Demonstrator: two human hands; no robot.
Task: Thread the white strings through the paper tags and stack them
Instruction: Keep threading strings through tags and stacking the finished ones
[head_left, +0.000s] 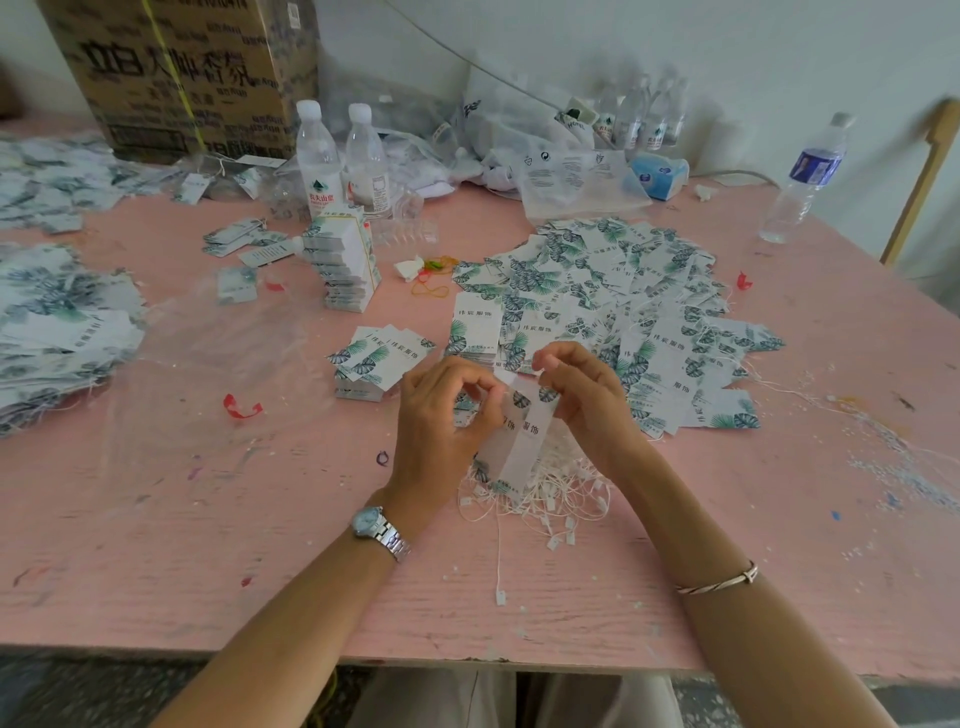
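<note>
Your left fingers (470, 376) and right fingers (556, 358) pinched the top of one paper tag (519, 447), held just above the tangled white strings (550, 501) on the worktop (260, 519). Beyond lay a broad heap of tags (623, 291), some trailing strings; small stacks (374, 369) beside it looked unthreaded, so much seemed left to do.

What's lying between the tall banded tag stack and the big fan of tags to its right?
Head view: a crumpled white scrap and a tangle of orange and green bands, on the pink table.
</note>
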